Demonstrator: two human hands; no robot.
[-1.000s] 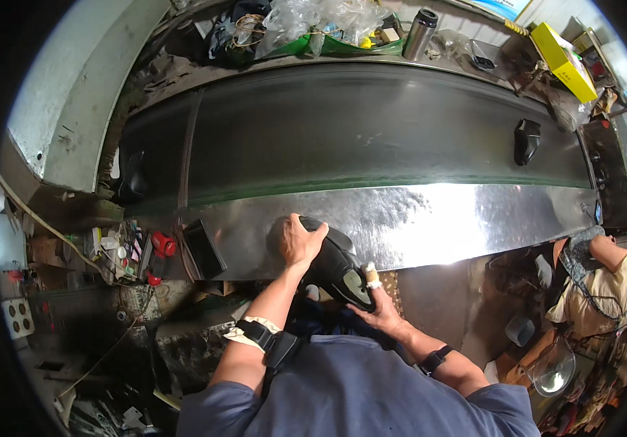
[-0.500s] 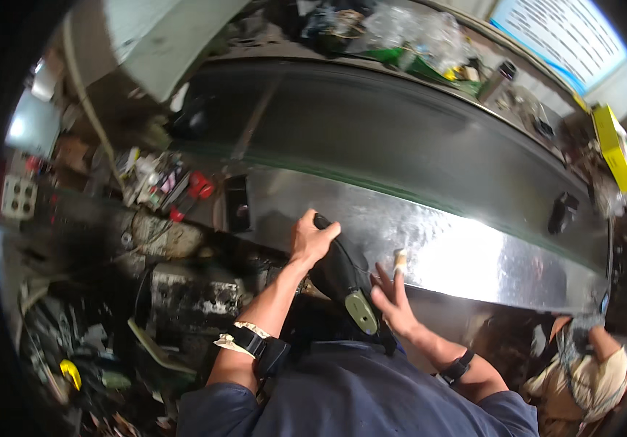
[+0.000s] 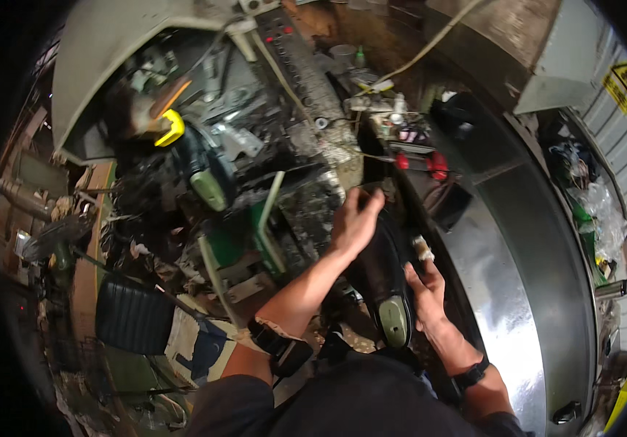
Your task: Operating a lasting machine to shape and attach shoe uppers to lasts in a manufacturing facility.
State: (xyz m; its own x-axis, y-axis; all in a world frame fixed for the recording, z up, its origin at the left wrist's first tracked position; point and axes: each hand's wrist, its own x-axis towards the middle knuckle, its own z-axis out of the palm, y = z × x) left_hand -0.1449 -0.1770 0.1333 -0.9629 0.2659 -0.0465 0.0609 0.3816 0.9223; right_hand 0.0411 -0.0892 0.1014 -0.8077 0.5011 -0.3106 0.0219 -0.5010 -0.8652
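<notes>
In front of my body is a black shoe upper (image 3: 375,266) on a last, whose pale green end (image 3: 393,320) with a small hole points toward me. My left hand (image 3: 357,218) is closed around its far, toe end. My right hand (image 3: 428,291) is beside the near end on its right, thumb and forefinger raised and apart; whether it touches the shoe is hard to tell. Something tan and white (image 3: 422,248), perhaps a wrapping, sits at the forefinger's tip. A second black shoe on a green-ended last (image 3: 208,186) is in the machine at the left, apart from my hands.
The machine's pale hood (image 3: 84,87) and yellow part (image 3: 171,130) are at the upper left. A metal conveyor bench (image 3: 499,269) runs along the right. Red-handled tools (image 3: 437,166) and a dark box (image 3: 452,206) lie at its edge. A black-backed seat (image 3: 132,313) is lower left.
My view has turned left, from the bench toward the machine, and the shoe has come along in my left hand. My right hand's fingers are less spread than before.
</notes>
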